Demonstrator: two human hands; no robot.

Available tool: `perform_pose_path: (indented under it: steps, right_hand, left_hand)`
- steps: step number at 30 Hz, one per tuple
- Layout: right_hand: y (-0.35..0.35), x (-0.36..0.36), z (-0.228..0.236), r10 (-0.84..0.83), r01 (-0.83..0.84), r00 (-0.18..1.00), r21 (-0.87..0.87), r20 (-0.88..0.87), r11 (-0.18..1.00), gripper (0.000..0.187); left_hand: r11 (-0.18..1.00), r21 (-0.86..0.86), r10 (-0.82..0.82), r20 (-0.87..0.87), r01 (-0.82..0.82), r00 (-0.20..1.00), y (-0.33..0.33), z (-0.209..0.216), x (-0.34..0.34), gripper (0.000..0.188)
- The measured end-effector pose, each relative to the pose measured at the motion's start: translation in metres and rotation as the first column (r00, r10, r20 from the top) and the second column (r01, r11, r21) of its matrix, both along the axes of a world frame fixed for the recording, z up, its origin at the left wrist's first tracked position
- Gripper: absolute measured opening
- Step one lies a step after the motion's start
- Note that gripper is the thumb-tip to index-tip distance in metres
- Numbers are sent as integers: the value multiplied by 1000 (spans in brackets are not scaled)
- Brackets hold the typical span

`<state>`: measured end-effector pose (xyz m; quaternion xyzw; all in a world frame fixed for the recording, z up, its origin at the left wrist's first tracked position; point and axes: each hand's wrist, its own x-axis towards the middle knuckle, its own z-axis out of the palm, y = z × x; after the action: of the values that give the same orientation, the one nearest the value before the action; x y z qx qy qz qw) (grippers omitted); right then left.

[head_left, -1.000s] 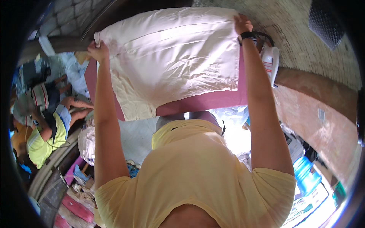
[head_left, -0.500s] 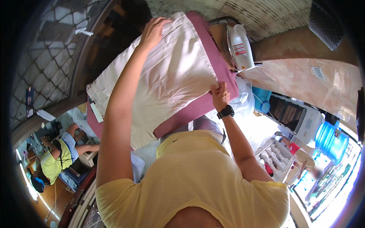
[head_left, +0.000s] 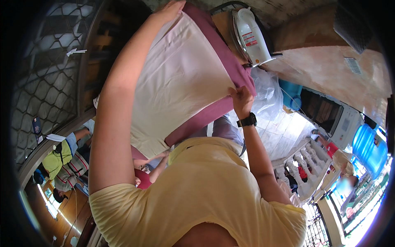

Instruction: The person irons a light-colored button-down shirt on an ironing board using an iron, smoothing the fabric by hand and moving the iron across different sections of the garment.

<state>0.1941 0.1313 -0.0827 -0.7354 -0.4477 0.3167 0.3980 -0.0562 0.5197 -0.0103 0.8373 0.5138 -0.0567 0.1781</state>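
Observation:
A cream cloth (head_left: 177, 82) lies stretched over a mauve-covered ironing surface (head_left: 191, 119), with a few soft creases. My left hand (head_left: 169, 11) reaches to the far edge and grips the cloth near its far corner; its fingertips are partly out of clear sight. At the near right corner my right hand (head_left: 242, 99) pinches the cloth between thumb and fingers, with a black watch (head_left: 247, 120) on that wrist. The cloth's left edge is hidden behind my left forearm. A white clothes iron (head_left: 250, 37) rests beyond the right edge of the mauve cover.
Clear plastic sheeting (head_left: 267, 92) and a blue water container (head_left: 291, 92) are to the right, before a white balustrade (head_left: 306, 164). Another person's arm (head_left: 158, 166) shows below the cloth's near edge. More people sit at left; a metal grille (head_left: 45, 74) stands there.
My left hand has moved farther out to the far corner, and the cloth is now pulled smoother and tauter. My right hand stays at the near right corner. Another person's arm has appeared below.

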Motion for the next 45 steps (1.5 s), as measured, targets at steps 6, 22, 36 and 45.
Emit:
perform_pose_path:
  steps: [6,22,36,45]
  right_hand:
    - [7,9,-8,11,-11,998,4,63,1000,25]
    - [53,33,1,586,-585,809,40,-35,810,15]
    - [46,41,-6,690,-740,632,11,354,672,11]
    - [28,46,9,589,-769,510,25,627,639,18]
  left_hand:
    - [985,136,49,376,-108,925,-19,-46,-2,50]
    - [34,375,885,420,-927,202,-605,-67,-138,46]
    - [-301,347,934,294,-888,-202,-654,-75,-186,26]
    - [665,219,648,306,-714,697,-572,-29,-91,37]
